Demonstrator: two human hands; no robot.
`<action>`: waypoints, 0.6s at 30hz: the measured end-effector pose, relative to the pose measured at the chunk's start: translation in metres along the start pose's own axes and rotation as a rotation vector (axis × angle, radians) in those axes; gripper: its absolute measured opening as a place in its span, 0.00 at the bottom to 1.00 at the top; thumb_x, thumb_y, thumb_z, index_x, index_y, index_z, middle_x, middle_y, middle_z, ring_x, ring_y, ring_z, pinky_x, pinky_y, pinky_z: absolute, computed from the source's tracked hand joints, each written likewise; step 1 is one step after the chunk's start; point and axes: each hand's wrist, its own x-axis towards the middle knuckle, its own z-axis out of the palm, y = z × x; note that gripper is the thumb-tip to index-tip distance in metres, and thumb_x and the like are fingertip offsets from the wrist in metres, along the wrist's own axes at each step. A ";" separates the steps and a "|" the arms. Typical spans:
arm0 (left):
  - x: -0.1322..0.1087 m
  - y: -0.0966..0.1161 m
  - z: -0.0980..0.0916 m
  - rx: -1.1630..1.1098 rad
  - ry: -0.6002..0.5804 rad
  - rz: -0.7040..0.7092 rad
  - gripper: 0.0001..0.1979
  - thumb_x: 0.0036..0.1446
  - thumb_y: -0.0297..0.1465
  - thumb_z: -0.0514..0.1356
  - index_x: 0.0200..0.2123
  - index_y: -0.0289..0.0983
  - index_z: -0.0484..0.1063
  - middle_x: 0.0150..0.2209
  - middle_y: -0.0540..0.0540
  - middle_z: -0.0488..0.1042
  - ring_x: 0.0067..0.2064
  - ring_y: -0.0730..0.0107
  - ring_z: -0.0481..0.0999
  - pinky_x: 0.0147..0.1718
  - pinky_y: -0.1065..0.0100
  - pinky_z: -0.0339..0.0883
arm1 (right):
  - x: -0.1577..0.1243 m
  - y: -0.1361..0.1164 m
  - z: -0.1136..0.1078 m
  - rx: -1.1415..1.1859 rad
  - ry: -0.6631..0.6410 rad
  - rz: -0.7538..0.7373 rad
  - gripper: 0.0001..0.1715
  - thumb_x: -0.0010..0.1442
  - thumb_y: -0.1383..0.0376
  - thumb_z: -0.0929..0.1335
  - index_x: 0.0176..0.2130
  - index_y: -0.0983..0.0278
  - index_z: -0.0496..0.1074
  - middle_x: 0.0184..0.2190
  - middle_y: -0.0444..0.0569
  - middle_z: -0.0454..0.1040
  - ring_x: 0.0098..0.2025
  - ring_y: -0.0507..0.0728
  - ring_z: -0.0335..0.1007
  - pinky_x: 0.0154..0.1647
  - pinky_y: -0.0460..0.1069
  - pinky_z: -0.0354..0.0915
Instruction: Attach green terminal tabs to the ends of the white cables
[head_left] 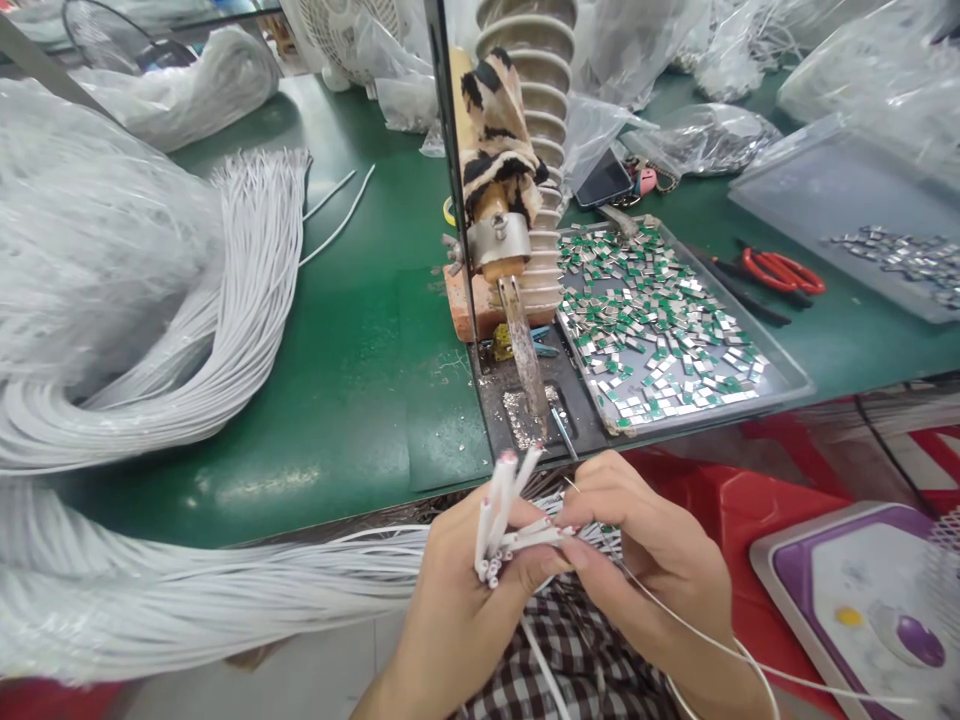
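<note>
Above my lap, in front of the table edge, my left hand point(472, 600) is closed around a bundle of white cables point(499, 500). Their cut ends stick up from the fist, some showing reddish tips. My right hand point(652, 560) meets it from the right, thumb and forefinger pinching a few cable ends point(551, 535) that lean sideways. A short, fine wire shows by the right forefinger; I cannot tell what it is. One thin pale strand point(697, 620) runs from under the right hand toward the lower right. Behind the fingers stands a soldering iron point(521, 350), tip down.
A clear tray point(787, 385) of small green-and-silver connector boards stands right of the iron, beside red-handled pliers point(784, 272). Thick white cable bundles point(262, 330) lie left on the green table point(337, 400). A ribbed hose point(540, 120) rises behind the iron. A purple-and-white appliance point(840, 580) sits lower right.
</note>
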 end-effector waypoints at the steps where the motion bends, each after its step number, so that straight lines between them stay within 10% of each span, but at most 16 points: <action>1: 0.001 -0.001 0.001 -0.015 0.020 -0.002 0.05 0.60 0.29 0.63 0.30 0.39 0.72 0.27 0.54 0.70 0.28 0.74 0.67 0.29 0.74 0.59 | -0.001 0.000 0.000 0.014 0.000 0.011 0.11 0.58 0.77 0.68 0.38 0.63 0.72 0.31 0.44 0.73 0.36 0.52 0.67 0.36 0.49 0.66; 18: 0.005 -0.005 0.000 -0.042 0.003 -0.010 0.11 0.63 0.29 0.59 0.27 0.37 0.73 0.23 0.53 0.69 0.25 0.76 0.64 0.26 0.72 0.56 | 0.002 0.005 -0.006 0.239 -0.025 0.156 0.16 0.61 0.77 0.67 0.41 0.58 0.78 0.31 0.43 0.77 0.32 0.50 0.69 0.33 0.47 0.66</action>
